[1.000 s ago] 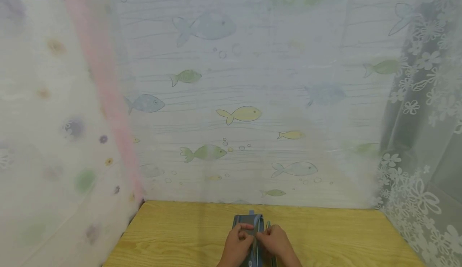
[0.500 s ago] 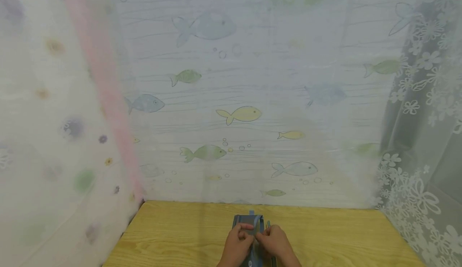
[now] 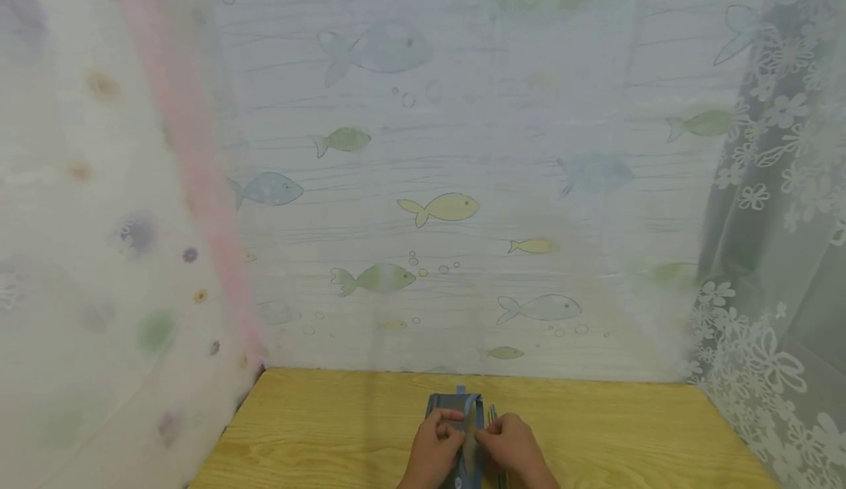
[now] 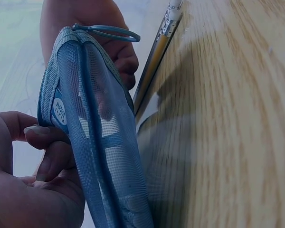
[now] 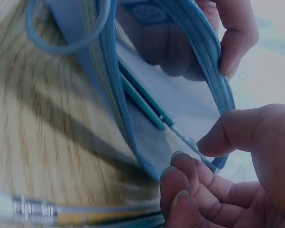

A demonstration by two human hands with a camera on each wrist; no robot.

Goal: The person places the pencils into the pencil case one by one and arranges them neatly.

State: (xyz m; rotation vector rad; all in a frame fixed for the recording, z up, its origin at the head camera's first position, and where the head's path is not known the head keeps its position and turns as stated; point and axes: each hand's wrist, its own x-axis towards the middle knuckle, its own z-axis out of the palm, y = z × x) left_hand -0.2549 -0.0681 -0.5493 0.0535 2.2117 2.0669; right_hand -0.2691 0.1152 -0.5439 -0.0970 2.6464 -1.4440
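Left wrist view: blue zip pouch, see-through mesh, woven zip tape, round-ended light label.

Pouch is on the table, front middle, between the hands. Right wrist view has its mouth gaping, zip tape bowed into a long loop, ring-shaped pull hanging off one side; slim green sticks inside. Left hand pinches the rim. Right hand at the opposite side, fingers loosely bent, thumb slightly apart from fingertips, no grip visible. Eraser-tipped pencils just beside the pouch.
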